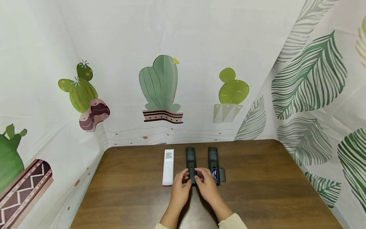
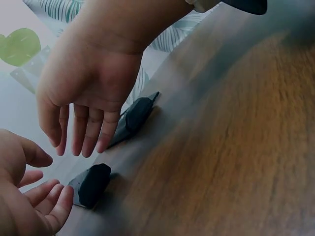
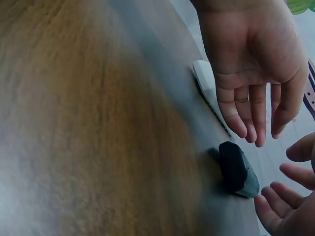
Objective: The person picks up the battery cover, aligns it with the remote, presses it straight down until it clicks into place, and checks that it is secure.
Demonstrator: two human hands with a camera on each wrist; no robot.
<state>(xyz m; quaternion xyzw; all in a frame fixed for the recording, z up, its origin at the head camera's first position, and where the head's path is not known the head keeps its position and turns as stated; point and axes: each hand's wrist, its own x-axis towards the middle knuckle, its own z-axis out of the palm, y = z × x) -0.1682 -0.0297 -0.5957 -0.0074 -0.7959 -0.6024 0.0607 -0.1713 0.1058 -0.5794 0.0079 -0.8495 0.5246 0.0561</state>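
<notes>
Remote (image 1: 191,157), black, middle of three, lies lengthwise on the far part of the table (image 1: 128,190). Left hand (image 1: 180,185) and right hand (image 1: 206,183) flank its near end, thumbs spread from loosely bent fingers; can't tell from here if fingertips touch it. White remote (image 1: 168,170) to the left. Second black remote (image 1: 213,156) to the right, battery bay open, blue batteries (image 1: 214,173) showing, flat dark piece (image 1: 223,175) at its right edge.

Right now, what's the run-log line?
left hand: beside middle black remote | right hand: its other side | right black remote: batteries exposed, cover alongside | white remote: leftmost
</notes>
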